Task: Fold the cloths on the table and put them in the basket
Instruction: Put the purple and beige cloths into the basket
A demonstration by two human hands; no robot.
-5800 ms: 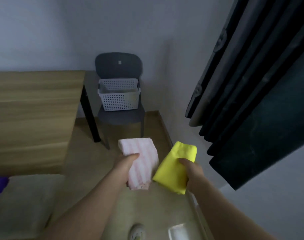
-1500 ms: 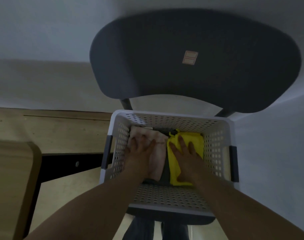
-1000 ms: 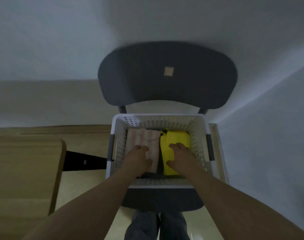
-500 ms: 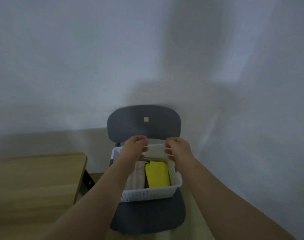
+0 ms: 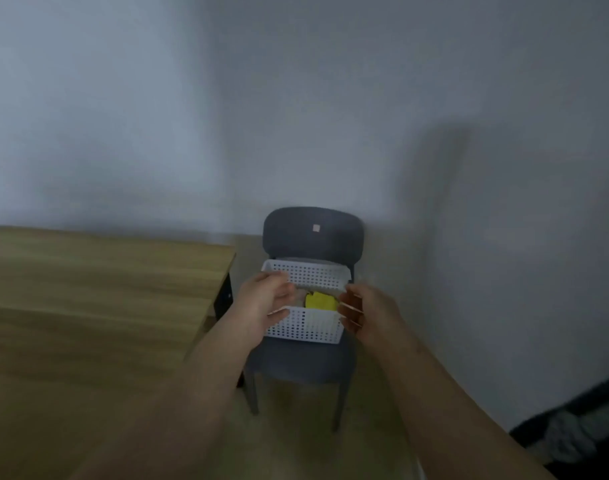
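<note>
The white perforated basket [image 5: 306, 327] stands on the seat of a dark grey chair [image 5: 313, 233] by the wall. A folded yellow cloth [image 5: 318, 301] lies inside it. Only a pale sliver of the pink striped cloth [image 5: 301, 295] shows to its left, behind my fingers. My left hand [image 5: 263, 303] and my right hand [image 5: 367, 313] hover in front of the basket's left and right sides, nearer to me than the basket. Their fingers are loosely curled and hold nothing.
A wooden table [image 5: 88, 306] fills the left side, its corner close to the chair. Grey walls meet behind the chair. A dark curtain [image 5: 573, 427] reaches into the bottom right corner. Wooden floor shows under the chair.
Both hands pressed the pink and yellow cloths flat in the basket, then let go and lifted out. My view has pulled back from the chair, and more of the table shows.
</note>
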